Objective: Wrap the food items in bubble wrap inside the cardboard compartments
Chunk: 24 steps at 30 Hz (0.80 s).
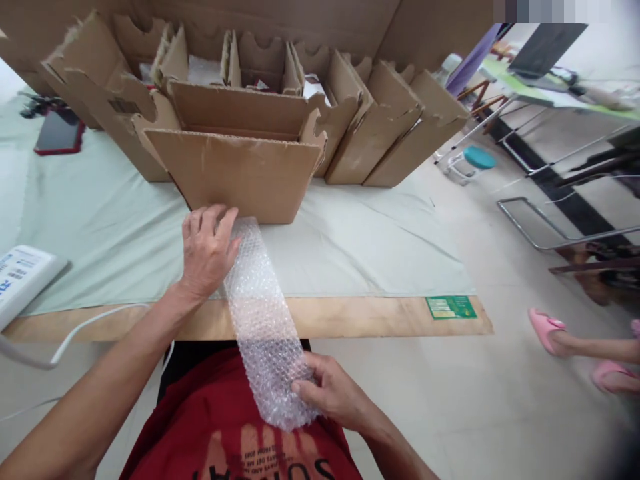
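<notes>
A long strip of clear bubble wrap (265,313) slants from the foot of a cardboard bin down over the table's front edge. Its near end is pinched in my right hand (335,390), thumb on top, in front of the red shirt. At the far end is my left hand (207,247), its bent fingers spread apart. Its thumb and index finger touch the strip's left edge, close to the front cardboard bin (235,170). Whether anything lies inside the wrap I cannot make out.
Several more cardboard bins (377,127) stand in a row behind. A phone (59,132) lies at the left, above a white device (25,277) with a cable. A green card (451,307) sits on the wooden edge. Another person's feet in pink slippers (547,328) show at right.
</notes>
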Each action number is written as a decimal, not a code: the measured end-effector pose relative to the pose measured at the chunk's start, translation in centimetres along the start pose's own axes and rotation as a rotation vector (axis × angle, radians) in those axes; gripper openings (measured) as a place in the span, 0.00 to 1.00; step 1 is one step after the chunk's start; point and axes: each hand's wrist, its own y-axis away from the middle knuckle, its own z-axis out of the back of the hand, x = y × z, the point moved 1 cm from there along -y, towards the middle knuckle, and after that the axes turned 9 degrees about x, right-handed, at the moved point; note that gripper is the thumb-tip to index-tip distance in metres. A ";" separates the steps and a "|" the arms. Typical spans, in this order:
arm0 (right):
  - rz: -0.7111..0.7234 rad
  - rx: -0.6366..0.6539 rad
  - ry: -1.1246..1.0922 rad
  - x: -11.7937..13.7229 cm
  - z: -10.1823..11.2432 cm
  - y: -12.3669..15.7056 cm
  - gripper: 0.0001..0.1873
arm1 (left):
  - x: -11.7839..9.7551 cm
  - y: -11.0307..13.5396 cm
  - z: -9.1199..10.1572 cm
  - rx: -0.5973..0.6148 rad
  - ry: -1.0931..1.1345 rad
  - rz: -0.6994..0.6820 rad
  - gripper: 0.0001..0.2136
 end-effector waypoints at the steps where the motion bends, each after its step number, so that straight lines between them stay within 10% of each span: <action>1: 0.014 0.008 -0.106 -0.4 -0.3 0.0 0.16 | -0.6 0.8 0.6 -0.021 0.026 -0.017 0.21; 7: 0.015 0.023 -0.570 -2.1 -2.7 -0.3 0.25 | -3.1 9.5 3.0 0.270 0.473 -0.249 0.10; 15: 0.294 0.108 -0.659 4.5 -3.6 -5.2 0.22 | -0.7 13.5 2.7 0.488 1.022 0.027 0.35; 24: 0.242 -0.037 -0.748 5.8 -1.4 -10.3 0.21 | -3.4 13.5 1.1 0.136 0.662 0.370 0.28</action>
